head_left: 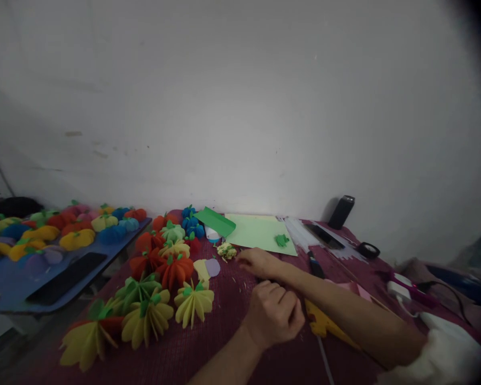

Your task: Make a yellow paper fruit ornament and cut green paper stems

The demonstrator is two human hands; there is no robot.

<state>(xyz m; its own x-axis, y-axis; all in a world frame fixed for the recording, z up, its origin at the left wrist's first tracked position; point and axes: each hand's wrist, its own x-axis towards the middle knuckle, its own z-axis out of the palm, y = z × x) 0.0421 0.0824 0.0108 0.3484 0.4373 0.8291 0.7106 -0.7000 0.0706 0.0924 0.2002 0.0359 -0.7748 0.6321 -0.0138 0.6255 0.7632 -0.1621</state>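
My left hand (273,314) is closed in a fist above the maroon tabletop (220,342); whatever it may hold is hidden. Just beyond it, my right hand (260,263) reaches across to the left, fingers bent down and drawn together, their tips not clear. Close to those fingertips lies a small crumpled pale-yellow and green clump (226,251). Pale yellow and lilac paper pieces (207,268) rest left of the hands. Under my right forearm is a yellow glue gun (323,321). Yellow paper pumpkins (194,303) and red paper pumpkins (175,274) with green tops stand at left.
A light green sheet (256,232) bears a green paper cutout (281,240), beside a folded dark green sheet (215,221). Rightward are a cutter knife (316,266), phone (324,236), black can (341,212) and tape roll (367,249). A blue table (116,248) holds many paper pumpkins.
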